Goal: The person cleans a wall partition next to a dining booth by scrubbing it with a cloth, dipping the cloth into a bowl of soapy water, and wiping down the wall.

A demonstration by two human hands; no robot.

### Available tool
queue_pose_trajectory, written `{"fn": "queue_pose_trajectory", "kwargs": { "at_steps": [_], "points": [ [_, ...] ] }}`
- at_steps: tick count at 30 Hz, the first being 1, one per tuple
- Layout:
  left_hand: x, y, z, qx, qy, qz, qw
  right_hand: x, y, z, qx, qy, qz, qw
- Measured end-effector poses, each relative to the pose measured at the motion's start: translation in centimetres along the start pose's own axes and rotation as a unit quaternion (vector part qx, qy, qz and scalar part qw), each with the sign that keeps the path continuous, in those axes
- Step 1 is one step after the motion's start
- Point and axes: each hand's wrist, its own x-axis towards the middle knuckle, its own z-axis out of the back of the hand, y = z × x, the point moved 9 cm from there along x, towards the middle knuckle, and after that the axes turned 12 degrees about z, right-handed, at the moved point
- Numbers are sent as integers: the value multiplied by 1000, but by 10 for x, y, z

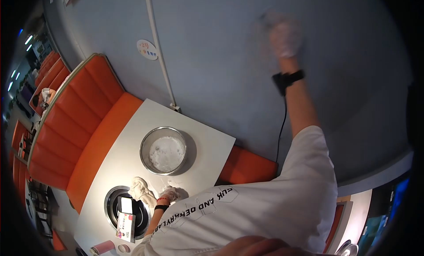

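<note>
My right hand (pixel 284 37), in a clear glove, is raised at the grey-blue wall (pixel 216 48). Motion smears its fingers, and a faint blurred patch beside them cannot be made out. My left hand (pixel 170 193), also in a clear glove, rests on the white table (pixel 207 143) with its fingers apparently laid flat. A crumpled cream cloth (pixel 141 190) lies close to it. Beyond that hand stands a metal pot (pixel 142 156) of foamy water (pixel 167 153).
A box (pixel 126 227) sits over the round black table inset (pixel 115 195). Near the table edge lies a pink cylinder (pixel 102 247). An orange bench (pixel 81 136) runs along the left side, another orange seat (pixel 249 165) by the wall. An oval sign (pixel 147 49) and a conduit (pixel 160 57) are on the wall.
</note>
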Motion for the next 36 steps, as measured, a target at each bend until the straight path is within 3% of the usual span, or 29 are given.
{"fn": "queue_pose_trajectory", "kwargs": {
  "at_steps": [1, 3, 5, 7, 9, 11, 12, 15, 16, 17, 19, 22, 23, 25, 27, 28, 29, 30, 32, 35, 36],
  "points": [
    [-6, -3, 4, 5, 0, 2, 1000, 0, -42, -39, 52, -35, -102, 993],
    [-15, -9, 11, 14, 0, 4, 1000, 28, -114, -58, 264, 12, -121, 957],
    [-16, -15, 16, 26, -3, 4, 1000, 29, -158, -21, 266, -50, -137, 953],
    [-17, -23, 20, 35, -7, -1, 999, 6, -117, -30, 335, -3, -110, 936],
    [-22, -32, 26, 48, -12, -6, 999, -29, -68, -10, 539, 148, -218, 800],
    [-27, -40, 30, 60, -15, -8, 998, -77, 16, 37, 512, 134, 62, 846],
    [-28, -42, 30, 68, -17, -10, 997, -95, 40, 72, 529, 151, 194, 812],
    [-29, -50, 33, 80, -50, -30, 995, -111, 40, 73, 598, 157, 147, 772],
    [-31, -52, 33, 83, -73, -39, 993, -109, 30, 71, 436, 42, 138, 888],
    [-34, -48, 32, 58, -217, -93, 970, -105, 16, 57, 400, 37, 95, 911],
    [-42, -36, 16, 84, -165, -68, 980, -73, -54, 1, 399, 29, -36, 916],
    [-60, -39, 34, 111, -83, -24, 990, -60, -162, -114, 500, -37, -259, 826],
    [-68, -42, 44, 110, -51, 3, 993, -60, -181, -112, 382, -9, -280, 881],
    [-102, -57, 72, 71, 29, 100, 992, -49, -171, -57, 340, 34, -232, 911],
    [-119, -74, 88, 89, 44, 55, 994, -50, -141, -19, 339, 74, -161, 924],
    [-108, -66, 81, 57, 25, 79, 995, -68, -108, -9, 361, 91, -113, 921],
    [-97, -57, 75, 22, 5, 104, 994, -89, -71, 4, 393, 146, -74, 905],
    [-81, -57, 66, 40, 23, 58, 997, -104, -38, 23, 428, 202, -5, 881],
    [-53, -41, 48, 26, 14, 76, 997, -139, 20, 66, 499, 308, 154, 795],
    [-34, -21, 30, -4, 6, 82, 997, -177, 38, 76, 576, 298, 148, 747],
    [-31, -12, 24, -23, 31, 85, 996, -161, 26, 77, 564, 252, 119, 777]
  ]
}}
